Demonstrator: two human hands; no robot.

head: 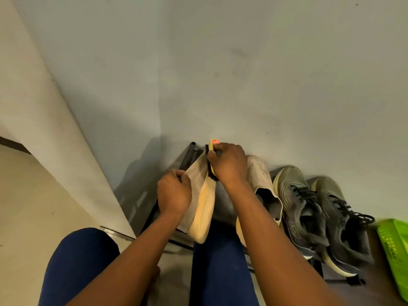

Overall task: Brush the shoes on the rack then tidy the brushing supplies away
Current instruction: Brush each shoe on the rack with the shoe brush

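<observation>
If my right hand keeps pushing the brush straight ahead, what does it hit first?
Probably the wall behind the rack: the right hand and brush point up along the beige shoe toward it, though depth is unclear.

**Colours at the shoe rack**

The shoe [202, 208] pinched in the left hand's fingers [176, 173] is pale beige with a tan-yellow sole. Under the right hand's fingers [218, 149], the brush [212, 145] is yellow with black bristles and an orange-red label. Beyond: dark grey-olive laced sneakers [309, 208], a lime-green basket [395, 246], a black rack [189, 155], navy trousers [79, 261].

Both forearms are bare, without sleeves, and the legs wear dark navy-blue trousers [79, 261].
</observation>
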